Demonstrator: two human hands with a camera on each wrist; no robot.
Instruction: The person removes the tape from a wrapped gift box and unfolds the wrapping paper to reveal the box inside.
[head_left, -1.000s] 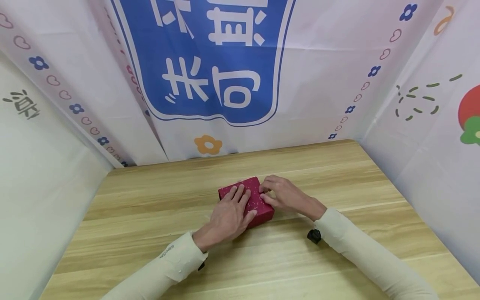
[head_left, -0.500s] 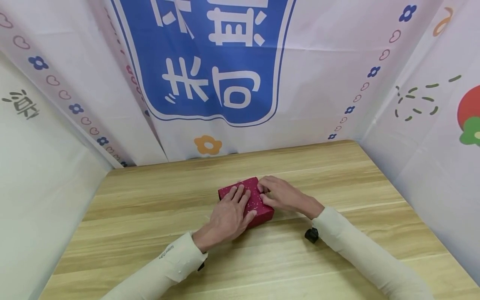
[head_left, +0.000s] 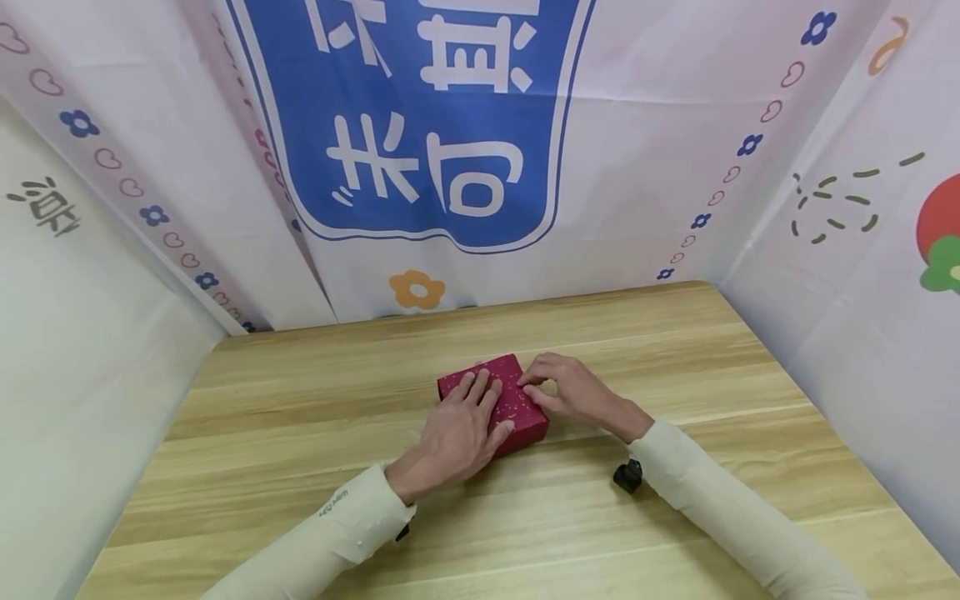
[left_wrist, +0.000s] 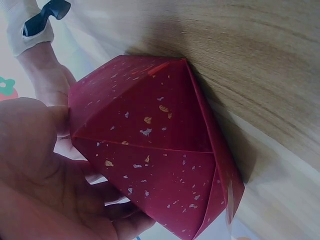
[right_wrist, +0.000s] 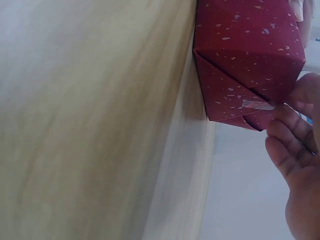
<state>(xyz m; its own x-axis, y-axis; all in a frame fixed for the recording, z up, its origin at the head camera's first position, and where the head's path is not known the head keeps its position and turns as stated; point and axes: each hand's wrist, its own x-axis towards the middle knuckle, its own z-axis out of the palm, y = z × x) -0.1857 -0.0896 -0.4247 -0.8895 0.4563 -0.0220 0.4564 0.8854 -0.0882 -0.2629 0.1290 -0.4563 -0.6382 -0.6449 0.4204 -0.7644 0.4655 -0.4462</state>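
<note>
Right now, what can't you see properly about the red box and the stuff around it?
Inside the red box: every view, hidden by its wrapping.
Its underside: every view, hidden against the table.
Whether the right hand pinches the shiny strip or just presses: right wrist view, its fingertips hide one end.
Writing on the left sleeve: head view, too small to read.
The blue sign's top: head view, cut off by the upper edge.
</note>
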